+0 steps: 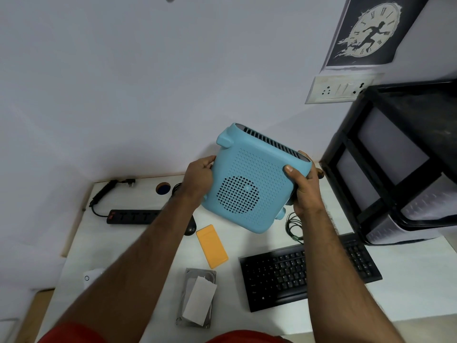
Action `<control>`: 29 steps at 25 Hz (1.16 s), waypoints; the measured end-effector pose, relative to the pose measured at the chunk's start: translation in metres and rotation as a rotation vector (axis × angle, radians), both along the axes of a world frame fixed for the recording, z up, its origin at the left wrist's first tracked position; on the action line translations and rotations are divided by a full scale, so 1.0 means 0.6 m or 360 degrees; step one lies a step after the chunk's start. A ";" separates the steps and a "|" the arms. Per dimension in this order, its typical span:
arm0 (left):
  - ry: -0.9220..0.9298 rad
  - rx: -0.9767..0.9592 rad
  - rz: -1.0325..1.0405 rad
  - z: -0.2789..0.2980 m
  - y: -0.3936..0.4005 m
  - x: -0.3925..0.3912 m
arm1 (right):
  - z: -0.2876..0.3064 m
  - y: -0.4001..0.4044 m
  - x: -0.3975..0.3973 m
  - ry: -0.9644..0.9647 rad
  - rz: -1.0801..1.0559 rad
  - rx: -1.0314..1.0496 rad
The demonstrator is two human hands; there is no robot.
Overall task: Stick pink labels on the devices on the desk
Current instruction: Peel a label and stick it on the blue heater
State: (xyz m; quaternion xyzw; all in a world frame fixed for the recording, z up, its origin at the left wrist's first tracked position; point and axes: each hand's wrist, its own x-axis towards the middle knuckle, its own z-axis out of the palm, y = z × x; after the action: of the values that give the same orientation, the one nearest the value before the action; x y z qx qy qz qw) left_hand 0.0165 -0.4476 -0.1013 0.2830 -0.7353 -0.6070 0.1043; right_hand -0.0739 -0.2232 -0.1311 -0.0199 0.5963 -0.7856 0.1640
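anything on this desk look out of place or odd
Nothing is spilled or broken. Both hands hold the blue fan heater tilted above the desk, and no pink label shows on it. A white paper slip lies askew on the hard drive.

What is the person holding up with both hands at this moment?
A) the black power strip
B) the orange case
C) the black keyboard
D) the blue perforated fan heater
D: the left hand and right hand grip opposite sides of the blue perforated fan heater, lifted above the desk.
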 end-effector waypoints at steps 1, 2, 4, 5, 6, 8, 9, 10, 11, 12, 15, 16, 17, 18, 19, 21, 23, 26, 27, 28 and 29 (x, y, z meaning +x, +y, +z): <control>0.0019 -0.0048 -0.0003 -0.004 0.003 0.001 | 0.001 0.000 0.000 0.0007 0.0000 -0.0008; 0.0038 -0.0124 -0.0004 -0.009 0.004 0.002 | 0.002 0.000 -0.001 0.0011 0.0000 -0.0015; 0.0062 -0.0247 0.0019 -0.018 0.006 0.003 | 0.002 0.001 -0.003 0.0007 -0.0004 -0.0017; 0.0070 -0.0254 0.0042 -0.023 0.005 0.002 | 0.001 0.003 -0.005 0.0004 -0.0005 -0.0016; 0.0079 -0.0257 0.0060 -0.026 0.004 0.001 | 0.001 0.004 -0.007 -0.0002 -0.0009 -0.0014; 0.0092 -0.0263 0.0116 -0.025 0.005 0.000 | 0.000 0.005 -0.007 -0.0027 -0.0026 -0.0011; 0.0103 -0.0259 0.0151 -0.024 0.005 -0.001 | -0.001 0.004 -0.007 -0.0029 -0.0031 -0.0012; 0.0109 -0.0265 0.0181 -0.024 0.008 -0.001 | -0.002 0.005 -0.006 -0.0020 -0.0026 -0.0014; 0.0117 -0.0287 0.0197 -0.026 0.009 0.000 | -0.004 0.006 -0.006 -0.0006 -0.0021 -0.0014; 0.0134 -0.0325 0.0189 -0.027 0.011 0.003 | -0.004 0.006 -0.006 0.0002 -0.0018 -0.0014; 0.0184 -0.0380 0.0162 -0.035 0.017 0.008 | -0.002 0.008 -0.008 -0.0005 -0.0018 -0.0001; 0.0189 -0.0395 0.0170 -0.038 0.020 0.007 | -0.001 0.009 -0.009 -0.0007 -0.0017 0.0006; 0.0183 -0.0404 0.0175 -0.042 0.024 0.005 | 0.001 0.009 -0.010 -0.0007 -0.0016 0.0013; 0.0169 -0.0421 0.0177 -0.046 0.026 0.004 | 0.004 0.008 -0.010 -0.0003 -0.0015 0.0022; 0.0152 -0.0428 0.0173 -0.050 0.027 -0.001 | 0.007 0.008 -0.012 0.0009 -0.0015 0.0039; 0.0128 -0.0473 0.0154 -0.053 0.019 -0.015 | 0.011 0.005 -0.020 0.0042 -0.0024 0.0062; 0.0132 -0.0652 0.0181 -0.050 0.013 -0.031 | 0.016 0.002 -0.037 0.0098 -0.0024 0.0095; 0.0191 -0.1125 0.0311 -0.041 0.032 -0.046 | 0.019 -0.001 -0.066 0.0215 -0.0002 0.0232; 0.0215 -0.1280 0.0343 -0.039 0.043 -0.049 | 0.018 -0.001 -0.075 0.0240 -0.0001 0.0273; 0.0255 -0.1428 0.0329 -0.039 0.051 -0.055 | 0.017 0.001 -0.083 0.0271 0.0000 0.0324; 0.0284 -0.1597 0.0253 -0.035 0.057 -0.065 | 0.017 0.002 -0.090 0.0315 0.0011 0.0397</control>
State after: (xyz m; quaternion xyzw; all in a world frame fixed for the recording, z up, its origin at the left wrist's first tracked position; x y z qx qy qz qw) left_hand -0.0223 -0.4134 -0.1223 0.2002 -0.9004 -0.1914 0.3354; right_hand -0.1280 -0.2221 -0.1206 -0.0789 0.7024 -0.6991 0.1083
